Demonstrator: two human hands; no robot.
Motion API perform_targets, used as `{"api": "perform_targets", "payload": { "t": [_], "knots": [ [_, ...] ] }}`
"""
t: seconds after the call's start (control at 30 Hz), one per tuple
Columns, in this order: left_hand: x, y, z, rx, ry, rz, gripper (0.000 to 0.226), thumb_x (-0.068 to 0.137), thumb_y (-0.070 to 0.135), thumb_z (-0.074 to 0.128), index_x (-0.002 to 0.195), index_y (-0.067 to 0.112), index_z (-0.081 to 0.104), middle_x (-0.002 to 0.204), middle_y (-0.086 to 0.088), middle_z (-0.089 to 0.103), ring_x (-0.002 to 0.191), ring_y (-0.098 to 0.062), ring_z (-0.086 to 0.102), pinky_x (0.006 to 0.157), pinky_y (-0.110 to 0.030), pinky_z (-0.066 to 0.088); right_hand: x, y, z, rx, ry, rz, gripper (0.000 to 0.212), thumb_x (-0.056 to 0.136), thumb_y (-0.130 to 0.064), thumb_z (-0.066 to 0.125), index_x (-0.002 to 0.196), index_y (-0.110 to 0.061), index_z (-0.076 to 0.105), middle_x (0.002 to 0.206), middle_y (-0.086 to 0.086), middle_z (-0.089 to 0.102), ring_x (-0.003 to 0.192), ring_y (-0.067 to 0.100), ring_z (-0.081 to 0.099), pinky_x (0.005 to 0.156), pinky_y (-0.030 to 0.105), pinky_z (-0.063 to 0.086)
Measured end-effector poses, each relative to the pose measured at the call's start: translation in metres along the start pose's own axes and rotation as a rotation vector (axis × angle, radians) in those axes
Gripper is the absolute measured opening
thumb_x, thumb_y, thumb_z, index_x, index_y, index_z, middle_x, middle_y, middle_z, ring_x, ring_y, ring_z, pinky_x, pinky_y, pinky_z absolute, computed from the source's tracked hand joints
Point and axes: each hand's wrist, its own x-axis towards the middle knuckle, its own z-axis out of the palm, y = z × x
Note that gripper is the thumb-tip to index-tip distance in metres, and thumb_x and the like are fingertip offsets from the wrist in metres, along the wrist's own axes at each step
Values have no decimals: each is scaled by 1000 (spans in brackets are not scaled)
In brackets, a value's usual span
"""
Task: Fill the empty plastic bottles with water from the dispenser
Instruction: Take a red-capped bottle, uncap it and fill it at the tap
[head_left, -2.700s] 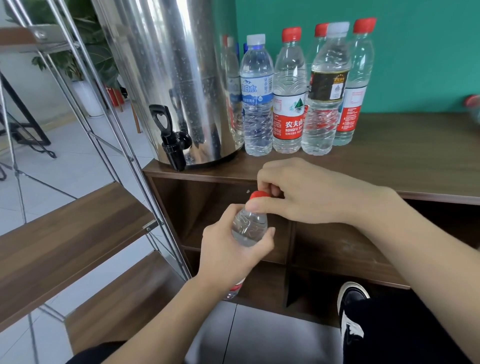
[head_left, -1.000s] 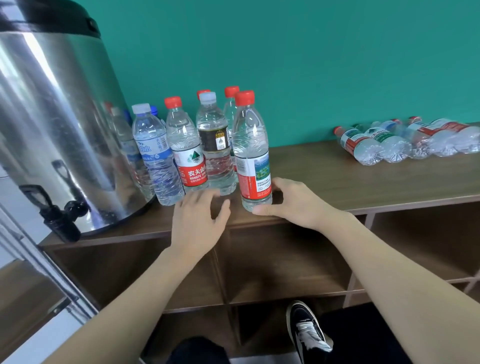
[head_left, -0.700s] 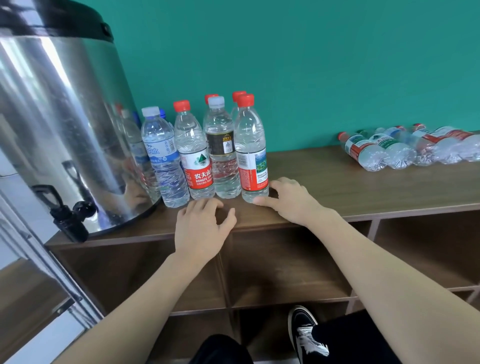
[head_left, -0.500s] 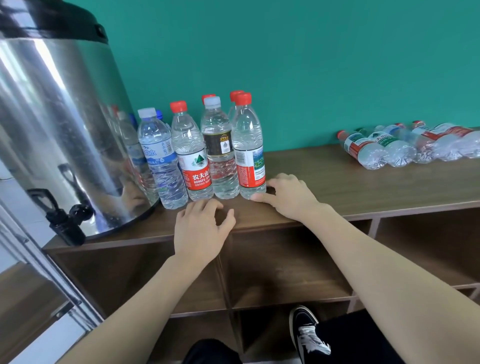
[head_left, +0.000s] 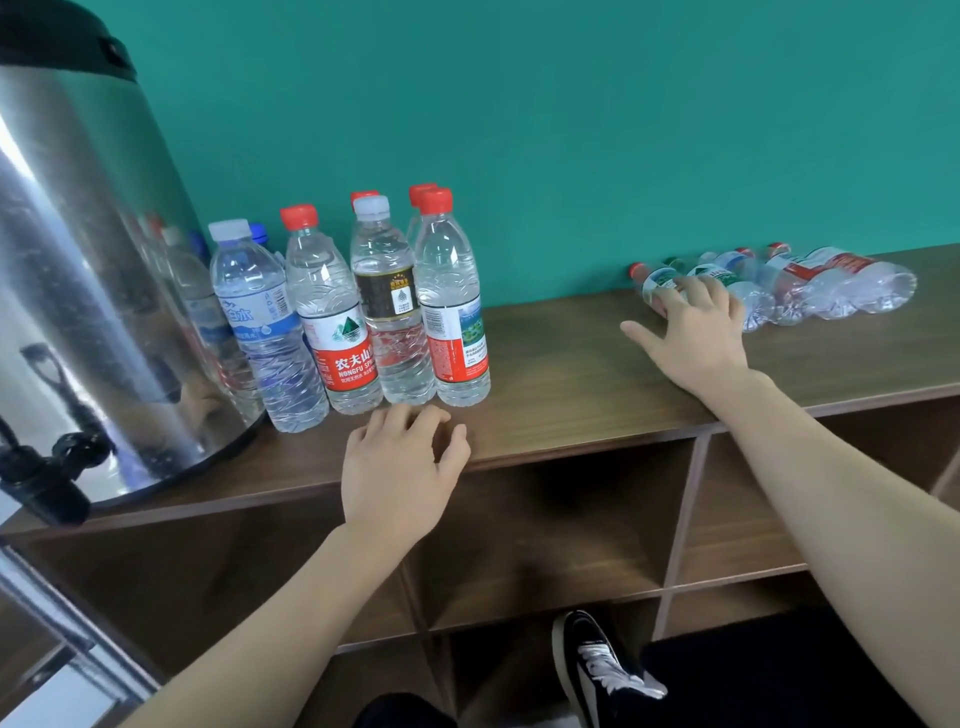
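Wooden counter (head_left: 571, 374) edge bears the left hand (head_left: 400, 467), fingers loose; right hand (head_left: 691, 332), fingers spread, touches a lying bottle (head_left: 655, 283).

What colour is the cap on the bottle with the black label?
The cap on the black-labelled bottle is white; the head view shows it best.

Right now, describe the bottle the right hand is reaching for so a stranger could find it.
Follow the wooden shelf top right along the green wall to the empty bottles lying on their sides. The right hand rests on the leftmost bottle, red-capped with a green-and-white label.
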Motion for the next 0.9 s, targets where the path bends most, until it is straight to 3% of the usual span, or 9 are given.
{"api": "perform_targets", "payload": {
  "t": [0.17, 0.37, 0.5, 0.67, 0.9],
  "knots": [
    [3, 29, 9, 11, 31, 49, 48, 99, 51, 39, 100, 22, 77, 94, -2, 70, 88, -25, 67, 74, -38, 54, 0, 28, -4, -61, -160, 46, 76, 92, -68, 55, 151, -20, 45, 165, 13, 24, 149, 42, 20, 119, 56, 14],
    [5, 31, 10, 30, 25, 46, 28, 99, 43, 60, 104, 21, 78, 97, -3, 71, 91, -25, 68, 72, -36, 55, -11, 27, -15, 93, -216, 11, 73, 91, -64, 61, 150, -25, 45, 161, 13, 23, 140, 47, 26, 117, 56, 25],
    [5, 33, 8, 29, 6, 33, 28, 98, 42, 61, 104, 20, 78, 98, -4, 72, 93, -26, 69, 73, -36, 56, -34, 5, -26, 179, -231, -56, 69, 89, -63, 63, 146, -28, 50, 155, 9, 26, 133, 45, 30, 115, 51, 29],
    [4, 34, 0, -28, -53, 6, 34, 101, 46, 55, 110, 20, 76, 108, -1, 72, 103, -24, 67, 84, -39, 55, -71, -32, -45, 237, -206, -190, 64, 87, -66, 63, 141, -33, 55, 147, 6, 35, 124, 38, 35, 108, 49, 40],
    [-4, 34, -20, -296, -33, -115, 37, 97, 42, 69, 128, 22, 67, 130, 2, 68, 120, -21, 64, 100, -40, 51, -100, -68, -63, 341, -225, -358, 61, 91, -66, 56, 140, -30, 56, 134, -1, 41, 122, 24, 38, 101, 45, 48]
  ]
}}
